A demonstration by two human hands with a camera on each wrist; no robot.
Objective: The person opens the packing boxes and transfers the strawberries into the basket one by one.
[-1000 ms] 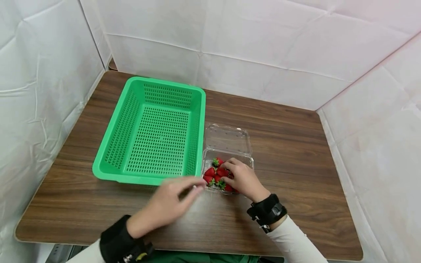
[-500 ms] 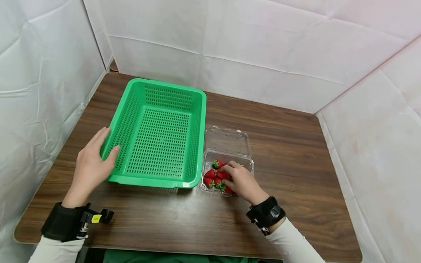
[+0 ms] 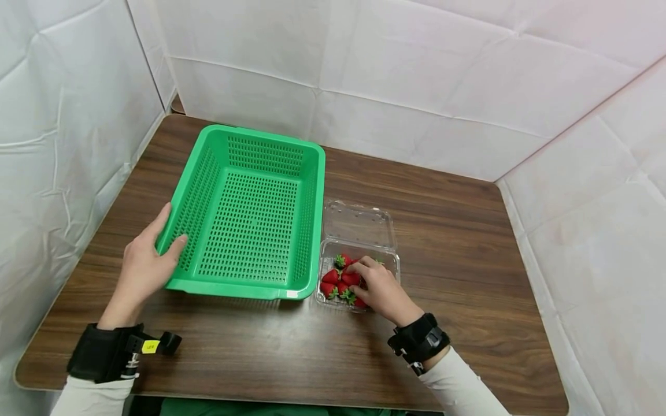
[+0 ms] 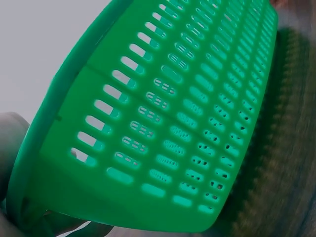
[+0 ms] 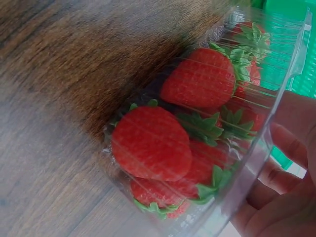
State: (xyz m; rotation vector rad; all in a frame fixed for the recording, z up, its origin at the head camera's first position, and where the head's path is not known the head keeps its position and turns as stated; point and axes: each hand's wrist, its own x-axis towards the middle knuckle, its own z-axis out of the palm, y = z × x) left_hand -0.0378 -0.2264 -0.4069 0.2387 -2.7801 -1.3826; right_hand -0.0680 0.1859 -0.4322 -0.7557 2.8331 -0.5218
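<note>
My left hand [image 3: 143,268] grips the left rim of a green perforated plastic basket [image 3: 179,208], with the thumb inside and the fingers outside. In the left wrist view the basket's slotted side wall [image 4: 148,123] fills most of the picture. My right hand [image 3: 384,290] reaches over the edge of a clear plastic clamshell box [image 3: 391,254]. Its thumb and fingers are around a strawberry [image 3: 351,278] among several others. Through the box's clear wall, in the right wrist view, red strawberries [image 5: 150,143] with green leaves show; the fingertips are hidden there.
The box's clear lid [image 3: 359,224] lies folded back behind it, close to the basket's right side. Both containers are on a brown wood-grain table [image 3: 458,248]. White sheeting [image 3: 406,75] stands along the back and sides.
My left hand has swung from near the box to the basket's left rim and now grips it. My right hand has stayed at the strawberries with hardly any movement.
</note>
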